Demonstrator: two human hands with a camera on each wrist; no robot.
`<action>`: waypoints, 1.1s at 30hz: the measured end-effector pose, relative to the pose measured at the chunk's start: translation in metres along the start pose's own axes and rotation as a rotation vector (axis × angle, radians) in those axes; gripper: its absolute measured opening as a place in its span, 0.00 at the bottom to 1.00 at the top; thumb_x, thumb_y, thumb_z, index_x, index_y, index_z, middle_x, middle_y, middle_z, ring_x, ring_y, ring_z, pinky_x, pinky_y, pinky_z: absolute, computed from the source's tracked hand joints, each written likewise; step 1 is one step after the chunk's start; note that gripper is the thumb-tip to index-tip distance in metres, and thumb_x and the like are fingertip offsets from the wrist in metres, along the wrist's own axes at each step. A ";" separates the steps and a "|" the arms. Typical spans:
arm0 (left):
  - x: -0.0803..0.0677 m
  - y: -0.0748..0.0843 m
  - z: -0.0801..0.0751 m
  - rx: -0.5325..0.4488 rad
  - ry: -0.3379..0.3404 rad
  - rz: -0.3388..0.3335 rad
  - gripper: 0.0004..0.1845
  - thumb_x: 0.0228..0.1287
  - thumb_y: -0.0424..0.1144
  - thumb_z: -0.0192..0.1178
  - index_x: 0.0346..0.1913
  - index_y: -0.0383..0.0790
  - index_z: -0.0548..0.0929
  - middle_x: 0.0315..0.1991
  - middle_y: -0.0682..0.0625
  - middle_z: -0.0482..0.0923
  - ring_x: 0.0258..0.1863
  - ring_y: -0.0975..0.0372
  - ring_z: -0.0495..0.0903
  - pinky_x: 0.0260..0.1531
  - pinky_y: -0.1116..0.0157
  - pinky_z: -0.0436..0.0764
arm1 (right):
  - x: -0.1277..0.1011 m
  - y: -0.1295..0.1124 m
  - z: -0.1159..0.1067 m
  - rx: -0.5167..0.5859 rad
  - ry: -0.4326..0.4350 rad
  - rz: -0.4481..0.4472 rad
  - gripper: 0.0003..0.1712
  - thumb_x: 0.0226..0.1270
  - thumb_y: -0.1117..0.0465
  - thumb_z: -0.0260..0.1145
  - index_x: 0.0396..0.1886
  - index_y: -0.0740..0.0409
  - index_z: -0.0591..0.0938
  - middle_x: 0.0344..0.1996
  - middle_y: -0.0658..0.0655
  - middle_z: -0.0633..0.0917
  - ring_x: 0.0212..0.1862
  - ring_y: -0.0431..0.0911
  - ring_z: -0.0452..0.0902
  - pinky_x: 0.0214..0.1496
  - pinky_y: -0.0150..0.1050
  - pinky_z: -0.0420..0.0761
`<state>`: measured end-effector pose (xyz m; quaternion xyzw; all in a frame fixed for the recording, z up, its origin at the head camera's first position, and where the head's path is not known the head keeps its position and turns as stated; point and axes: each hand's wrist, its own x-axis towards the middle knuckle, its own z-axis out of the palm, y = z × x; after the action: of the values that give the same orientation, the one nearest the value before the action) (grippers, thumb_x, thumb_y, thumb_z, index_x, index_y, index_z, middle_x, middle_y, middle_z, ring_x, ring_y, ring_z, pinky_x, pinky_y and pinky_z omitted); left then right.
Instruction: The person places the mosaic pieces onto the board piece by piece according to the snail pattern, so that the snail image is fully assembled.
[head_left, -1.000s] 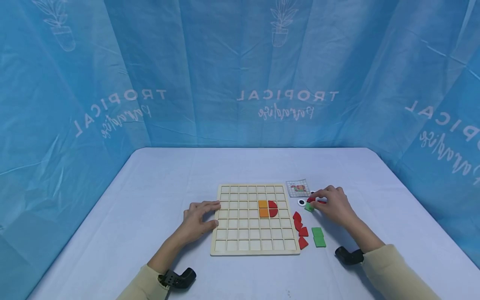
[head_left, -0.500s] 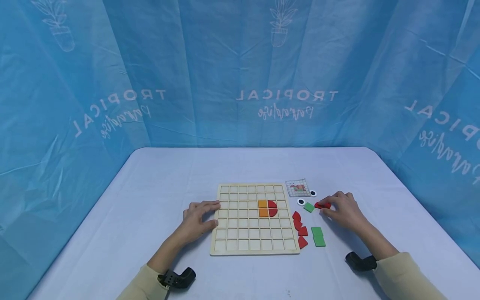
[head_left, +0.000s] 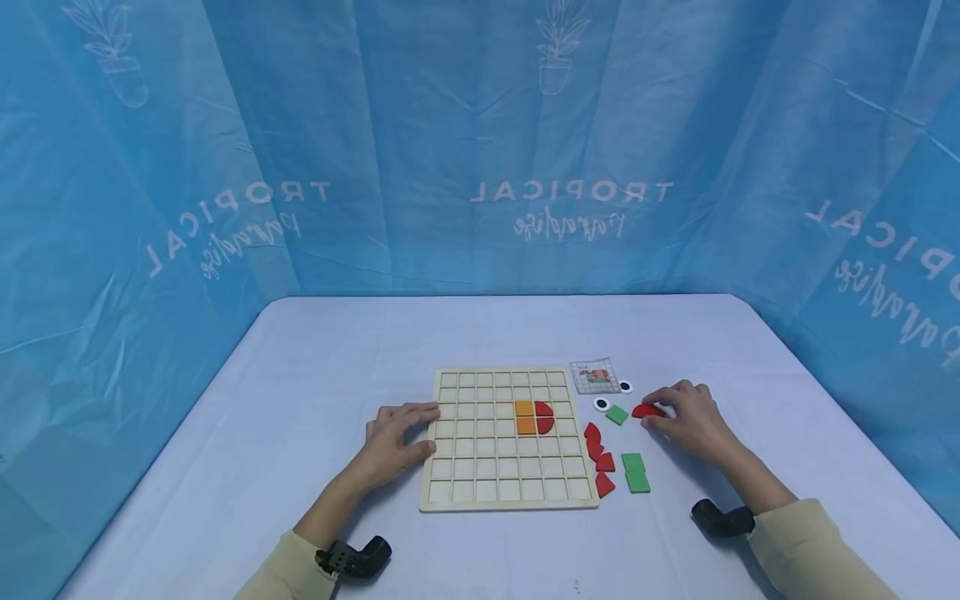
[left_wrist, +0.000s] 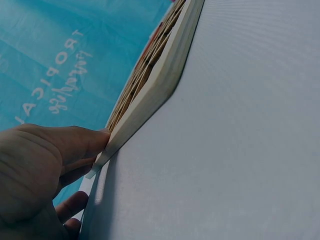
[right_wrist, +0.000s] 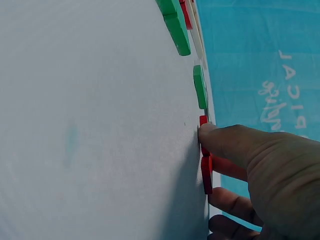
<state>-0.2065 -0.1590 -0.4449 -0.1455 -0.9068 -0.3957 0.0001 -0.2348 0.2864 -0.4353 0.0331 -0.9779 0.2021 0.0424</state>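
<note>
Right hand: your right hand (head_left: 690,417) pinches the flat red wooden piece (head_left: 647,410) at its fingertips, on the table.
Left hand: your left hand (head_left: 397,437), fingers relaxed, rests against the gridded wooden board (head_left: 468,483).

Blue printed curtains (head_left: 480,150) surround a white table (head_left: 315,350).
</note>
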 end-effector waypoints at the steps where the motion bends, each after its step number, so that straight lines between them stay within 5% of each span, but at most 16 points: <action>1: 0.000 0.000 0.000 0.000 -0.001 0.000 0.25 0.56 0.38 0.64 0.59 0.44 0.77 0.64 0.53 0.71 0.56 0.55 0.60 0.53 0.52 0.51 | 0.000 0.000 0.000 -0.004 0.002 0.001 0.23 0.50 0.55 0.74 0.47 0.56 0.83 0.43 0.64 0.77 0.48 0.57 0.64 0.39 0.45 0.71; 11: -0.001 0.000 0.000 0.001 0.018 0.033 0.25 0.56 0.37 0.64 0.59 0.42 0.77 0.63 0.51 0.72 0.55 0.54 0.61 0.52 0.51 0.52 | 0.001 -0.011 -0.005 0.045 0.007 -0.017 0.19 0.52 0.55 0.72 0.44 0.55 0.84 0.44 0.64 0.77 0.50 0.57 0.63 0.41 0.48 0.74; 24: -0.001 0.001 -0.001 -0.003 0.012 0.025 0.25 0.56 0.37 0.64 0.59 0.42 0.77 0.64 0.52 0.71 0.56 0.55 0.61 0.53 0.51 0.51 | 0.015 -0.110 0.007 0.114 -0.004 -0.158 0.19 0.50 0.53 0.73 0.44 0.49 0.85 0.45 0.56 0.78 0.52 0.51 0.65 0.48 0.49 0.76; 33: -0.001 0.000 0.000 -0.005 0.034 0.037 0.25 0.55 0.36 0.65 0.58 0.41 0.78 0.63 0.51 0.72 0.56 0.54 0.61 0.51 0.52 0.52 | 0.029 -0.155 0.032 0.077 -0.015 -0.257 0.13 0.52 0.51 0.72 0.38 0.46 0.86 0.39 0.53 0.80 0.44 0.48 0.67 0.42 0.44 0.69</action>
<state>-0.2053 -0.1591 -0.4451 -0.1552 -0.9028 -0.4004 0.0226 -0.2534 0.1302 -0.4014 0.1611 -0.9574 0.2323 0.0593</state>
